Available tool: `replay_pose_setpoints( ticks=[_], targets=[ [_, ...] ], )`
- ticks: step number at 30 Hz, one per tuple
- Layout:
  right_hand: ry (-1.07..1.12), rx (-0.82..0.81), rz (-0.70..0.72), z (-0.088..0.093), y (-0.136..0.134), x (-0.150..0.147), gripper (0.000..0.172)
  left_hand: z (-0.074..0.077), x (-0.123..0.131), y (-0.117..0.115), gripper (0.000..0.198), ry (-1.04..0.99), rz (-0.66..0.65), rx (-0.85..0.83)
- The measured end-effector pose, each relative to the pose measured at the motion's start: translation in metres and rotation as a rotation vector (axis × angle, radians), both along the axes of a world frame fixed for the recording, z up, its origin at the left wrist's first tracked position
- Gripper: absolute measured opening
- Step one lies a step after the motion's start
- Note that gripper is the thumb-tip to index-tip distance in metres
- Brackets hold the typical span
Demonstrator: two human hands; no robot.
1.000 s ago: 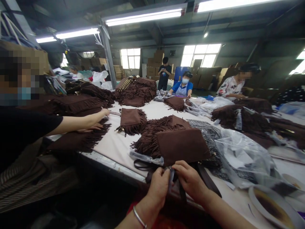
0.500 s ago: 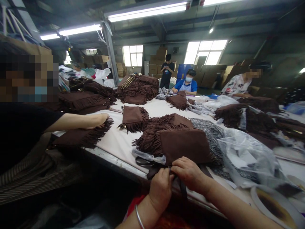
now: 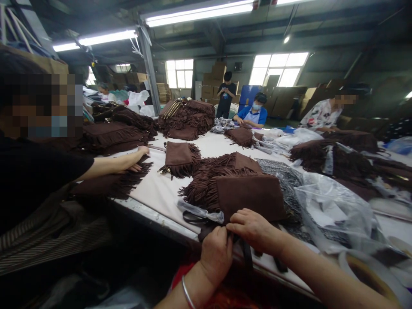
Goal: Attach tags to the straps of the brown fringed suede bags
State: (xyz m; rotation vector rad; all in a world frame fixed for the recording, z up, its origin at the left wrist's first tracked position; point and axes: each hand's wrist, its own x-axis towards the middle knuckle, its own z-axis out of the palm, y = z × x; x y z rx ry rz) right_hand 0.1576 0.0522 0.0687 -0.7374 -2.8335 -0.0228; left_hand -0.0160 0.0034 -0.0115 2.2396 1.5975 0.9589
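At the table's front edge, my left hand is closed with thumb and fingers pinched on a dark strap. My right hand pinches the same dark material just beside it, fingertips nearly touching those of the left. The exact piece between the fingers is mostly hidden. Part of the strap hangs down below the hands. Right behind them lies a dark brown fringed bag, flat panel up, on another fringed bag. A strip of clear plastic wrap lies along its left front corner.
On the left, a co-worker's hand rests on a fringed bag. A small brown bag lies mid-table, with a bag pile behind. To the right are clear plastic bags and a tape roll.
My right hand has shifted slightly left and up, still pinching beside my left hand. A dark strap end now shows under my right forearm. The co-worker's arm has moved over the fringed bag.
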Motion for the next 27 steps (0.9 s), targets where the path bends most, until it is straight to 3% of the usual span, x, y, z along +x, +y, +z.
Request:
replay_pose_setpoints(
  ticks=[3, 10, 13, 18, 21, 24, 27],
  targets=[
    [-0.038, 0.053, 0.013, -0.001, 0.001, -0.002, 0.01, 0.0, 0.001, -0.001, 0.022, -0.026, -0.003, -0.002],
    [-0.066, 0.115, 0.021, -0.011, 0.004, -0.003, 0.013, 0.004, -0.001, 0.002, 0.024, -0.107, -0.01, -0.111],
    [-0.027, 0.141, 0.004, -0.019, 0.002, -0.001, 0.017, 0.011, -0.002, 0.007, 0.031, -0.352, -0.081, -0.363],
    [0.091, 0.17, -0.01, -0.027, -0.005, 0.003, 0.024, 0.022, -0.002, 0.011, 0.042, -0.994, -0.171, -1.049],
    [0.112, 0.187, -0.019, -0.028, -0.01, 0.004, 0.024, 0.023, -0.001, 0.011, 0.045, -1.261, -0.2, -1.255],
    [0.102, 0.18, -0.032, -0.029, -0.016, 0.004, 0.019, 0.019, 0.002, 0.01, 0.044, -1.296, -0.132, -1.274],
    [0.158, 0.165, -0.088, -0.033, -0.03, 0.013, 0.022, 0.014, 0.004, 0.009, 0.039, -1.126, -0.023, -1.126]
  ],
)
